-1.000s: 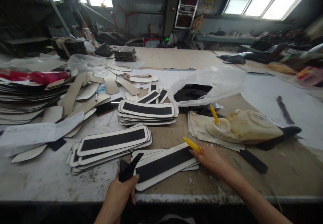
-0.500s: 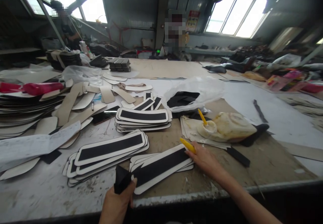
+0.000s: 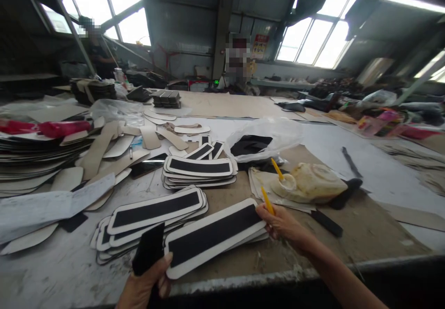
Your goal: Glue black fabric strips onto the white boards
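A long white panel with a black strip along its middle (image 3: pixel 217 234) is held at both ends. My left hand (image 3: pixel 148 276) pinches its lower left end with the thumb and also grips black strips of thin material (image 3: pixel 149 248). My right hand (image 3: pixel 283 223) holds the panel's upper right corner, with a yellow pointed stick (image 3: pixel 267 201) upright in the same fingers. More panels lie beneath it. To the left is a fanned stack of similar panels (image 3: pixel 156 211); behind, another stack (image 3: pixel 200 166).
A yellowed plastic container (image 3: pixel 318 182) lies behind my right hand, a second yellow stick (image 3: pixel 277 169) in its opening. A clear bag (image 3: pixel 278 132) holds black pieces. Loose beige pieces (image 3: pixel 100 153) and paper (image 3: pixel 52 209) cover the left. A person (image 3: pixel 99 51) is in the background.
The panel's left end has come up and shifted left with my left hand. The yellow stick has turned from slanting to more upright. The view has tilted up slightly.
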A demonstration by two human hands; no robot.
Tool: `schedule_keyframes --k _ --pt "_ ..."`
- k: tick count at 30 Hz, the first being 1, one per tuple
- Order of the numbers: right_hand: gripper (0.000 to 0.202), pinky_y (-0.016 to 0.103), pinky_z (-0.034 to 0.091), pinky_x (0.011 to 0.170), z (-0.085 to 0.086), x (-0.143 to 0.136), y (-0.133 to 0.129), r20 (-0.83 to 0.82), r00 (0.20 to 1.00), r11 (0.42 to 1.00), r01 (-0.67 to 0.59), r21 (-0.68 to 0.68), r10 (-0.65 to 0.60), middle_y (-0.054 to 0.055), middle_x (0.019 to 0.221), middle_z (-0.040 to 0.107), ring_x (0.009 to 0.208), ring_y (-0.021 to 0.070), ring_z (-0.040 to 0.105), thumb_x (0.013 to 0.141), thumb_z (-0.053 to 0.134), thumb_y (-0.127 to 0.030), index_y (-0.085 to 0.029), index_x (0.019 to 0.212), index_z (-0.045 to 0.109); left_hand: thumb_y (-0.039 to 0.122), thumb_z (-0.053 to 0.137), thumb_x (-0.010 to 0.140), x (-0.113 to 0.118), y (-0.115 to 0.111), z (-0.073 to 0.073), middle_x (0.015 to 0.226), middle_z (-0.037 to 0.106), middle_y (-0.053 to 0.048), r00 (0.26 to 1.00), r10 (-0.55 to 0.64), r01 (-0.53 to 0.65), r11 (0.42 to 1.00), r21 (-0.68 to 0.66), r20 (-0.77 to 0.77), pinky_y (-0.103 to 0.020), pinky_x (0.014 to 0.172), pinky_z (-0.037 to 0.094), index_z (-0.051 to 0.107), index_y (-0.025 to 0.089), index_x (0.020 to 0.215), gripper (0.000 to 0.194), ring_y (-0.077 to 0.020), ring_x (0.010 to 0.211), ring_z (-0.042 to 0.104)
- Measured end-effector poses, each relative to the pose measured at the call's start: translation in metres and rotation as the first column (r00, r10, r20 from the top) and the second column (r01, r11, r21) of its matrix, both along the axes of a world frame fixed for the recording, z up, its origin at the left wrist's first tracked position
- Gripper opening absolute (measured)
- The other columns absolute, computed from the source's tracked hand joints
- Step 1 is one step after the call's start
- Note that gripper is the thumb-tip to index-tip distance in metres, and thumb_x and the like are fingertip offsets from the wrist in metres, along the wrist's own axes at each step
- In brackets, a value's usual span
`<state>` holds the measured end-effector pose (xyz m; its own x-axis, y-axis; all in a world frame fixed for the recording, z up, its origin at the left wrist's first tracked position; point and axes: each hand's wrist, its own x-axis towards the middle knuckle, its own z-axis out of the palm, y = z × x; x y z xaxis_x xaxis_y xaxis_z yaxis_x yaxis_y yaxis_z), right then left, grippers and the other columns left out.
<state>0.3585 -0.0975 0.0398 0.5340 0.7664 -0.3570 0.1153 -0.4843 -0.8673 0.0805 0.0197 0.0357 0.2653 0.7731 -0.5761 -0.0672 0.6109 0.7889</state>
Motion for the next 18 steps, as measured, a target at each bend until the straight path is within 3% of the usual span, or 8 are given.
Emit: schedule_keyframes --k 3,9,13,16,18 --pt "0.039 0.017 0.023 0.037 0.012 -0.014 0.002 -0.065 0.998 0.999 0.028 0.029 -0.027 -0.009 0.051 0.033 0.041 0.0051 0.032 0.072 0.055 -0.055 -0.020 0.068 0.038 0.036 0.073 0.059 -0.006 -0.002 0.003 0.033 0.035 0.008 0.994 -0.001 0.004 1.000 -0.025 0.114 -0.021 0.037 0.028 0.042 0.019 0.043 0.039 -0.0052 0.032 0.033" --pt "0.043 0.020 0.028 0.040 0.018 -0.030 0.003 0.033 0.999 0.999 0.040 0.006 -0.041 -0.008 0.050 0.034 0.043 0.0076 0.034 0.070 0.053 -0.061 -0.021 0.064 0.038 0.039 0.063 0.069 -0.018 0.003 -0.005 0.040 0.030 0.010 0.898 0.147 -0.082 0.982 -0.171 0.416 -0.019 0.036 0.023 0.043 0.018 0.050 0.034 -0.0032 0.035 0.024" --pt "0.043 0.021 0.028 0.041 0.010 -0.037 0.001 0.047 0.997 0.998 0.062 -0.024 -0.061 -0.008 0.048 0.034 0.042 0.0079 0.033 0.069 0.054 -0.061 -0.021 0.065 0.039 0.038 0.066 0.069 -0.021 0.006 -0.004 0.045 0.037 0.009 0.948 0.140 -0.114 0.988 -0.105 0.285 -0.017 0.036 0.025 0.051 0.017 0.063 0.027 -0.0026 0.037 0.028" --pt "0.043 0.020 0.026 0.040 0.010 -0.045 0.000 -0.004 0.996 0.996 0.085 -0.011 -0.085 -0.008 0.050 0.033 0.042 0.0072 0.033 0.069 0.052 -0.062 -0.022 0.066 0.039 0.033 0.074 0.060 -0.020 0.005 -0.003 0.046 0.043 0.009 0.986 0.122 -0.124 0.992 0.014 0.114 -0.017 0.035 0.025 0.053 0.016 0.064 0.028 -0.0034 0.038 0.033" --pt "0.044 0.019 0.026 0.039 0.013 -0.047 0.001 -0.045 0.996 0.997 0.079 0.004 -0.079 -0.008 0.052 0.033 0.042 0.0071 0.033 0.071 0.048 -0.064 -0.021 0.067 0.039 0.034 0.078 0.053 -0.020 0.005 -0.005 0.045 0.046 0.008 0.988 0.157 -0.157 0.988 0.012 0.007 -0.017 0.035 0.028 0.056 0.015 0.066 0.032 -0.0052 0.039 0.037"
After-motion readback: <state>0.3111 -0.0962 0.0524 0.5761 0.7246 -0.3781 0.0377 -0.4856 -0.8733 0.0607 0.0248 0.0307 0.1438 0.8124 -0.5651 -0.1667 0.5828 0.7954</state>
